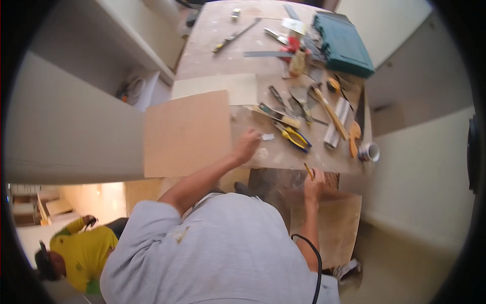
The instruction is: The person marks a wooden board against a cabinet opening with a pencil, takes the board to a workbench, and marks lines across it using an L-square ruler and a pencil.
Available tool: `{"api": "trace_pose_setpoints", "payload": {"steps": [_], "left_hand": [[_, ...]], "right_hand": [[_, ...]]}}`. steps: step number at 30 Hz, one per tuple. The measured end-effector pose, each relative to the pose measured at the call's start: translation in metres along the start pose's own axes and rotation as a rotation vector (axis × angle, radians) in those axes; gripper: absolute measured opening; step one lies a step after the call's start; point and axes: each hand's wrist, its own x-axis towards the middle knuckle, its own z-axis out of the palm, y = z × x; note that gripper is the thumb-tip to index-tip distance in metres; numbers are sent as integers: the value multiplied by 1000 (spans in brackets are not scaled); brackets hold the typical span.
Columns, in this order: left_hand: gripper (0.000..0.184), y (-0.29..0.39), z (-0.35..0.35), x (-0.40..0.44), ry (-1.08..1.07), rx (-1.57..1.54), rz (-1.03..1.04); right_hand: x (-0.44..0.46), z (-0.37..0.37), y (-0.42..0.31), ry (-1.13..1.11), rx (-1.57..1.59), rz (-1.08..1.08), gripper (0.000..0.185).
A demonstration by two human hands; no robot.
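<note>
The right hand [315,185], just off the counter [205,63]'s near edge, has its fingers closed on a slim yellow pencil [308,171], tip pointing toward the counter. The left hand [247,145] is at the counter's near side, fingers bent, beside a small white scrap [268,137]; whether they grip or touch it cannot be told. Yellow-and-blue pliers [286,132] lie just right of the scrap. A tan board [187,134] lies left of that hand, overlapping a paler sheet [215,85]. Farther right are a wooden-handled hammer [331,114] and a cup [373,152] on its side. A green case [344,43] occupies the far right.
</note>
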Motion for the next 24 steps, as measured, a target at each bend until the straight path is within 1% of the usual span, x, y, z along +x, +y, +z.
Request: {"api": "trace_pose_setpoints", "payload": {"steps": [1,2,3,5,6,7,8,9,10,11,12,13,14,15,16,17,18,19,20,22,23,24], "left_hand": [[20,-12,-1,-13,-20,-17,7],[21,-11,-13,-24,-23,-35,-1],[21,0,-30,-32,-11,-132,-45],[25,7,-56,-52,-18,-157,-214],[26,6,-67,-64,-1,-173,-246],[27,7,-77,-70,35,-175,-288],[27,9,-77,-70,38,-172,-287],[29,13,-82,-75,-57,-277,-357],[31,18,-95,-87,-113,-372,-446],[37,30,-101,-89,-202,-490,-435],[45,48,-102,-79,-272,-608,-413],[56,81,-114,-58,-410,-605,-475],[60,76,-93,-55,-412,-679,-335],[56,86,-76,-44,-376,-793,-334],[52,91,-60,-30,-357,-909,-325],[52,97,-47,-18,-333,-900,-328],[44,101,-37,-6,-330,-885,-240],[38,98,-33,0,-328,-867,-157],[38,95,-34,-1,-306,-854,-157],[29,89,-21,3,-202,-652,-231],[29,91,-23,5,-211,-659,-232],[26,90,-33,7,-252,-387,-107]], "right_hand": [[2,2,12,37,-44,-43,14],[5,-13,-3,24,-47,-73,15],[7,-11,4,67,-32,-102,13],[16,-25,-6,111,29,-8,14],[17,-38,-3,134,5,19,14],[22,-48,-10,157,23,121,16],[25,-50,-14,168,54,211,17],[27,-52,-11,148,-62,215,22],[27,-47,-3,109,48,242,25],[31,-32,-4,45,170,243,28],[32,-35,-37,4,303,157,27],[40,-28,-53,-127,243,83,22],[39,-26,-82,-231,291,-29,20],[34,-24,-108,-321,331,-118,19],[27,-10,-124,-340,343,-139,19],[20,0,-139,-385,392,-188,20],[17,8,-152,-429,442,-238,21],[18,4,-167,-519,536,-55,23],[21,-2,-168,-529,548,-76,23],[43,-25,-136,-374,311,-356,24],[55,-47,-110,-335,286,-59,23],[70,-70,-70,-123,202,8,24]]}}
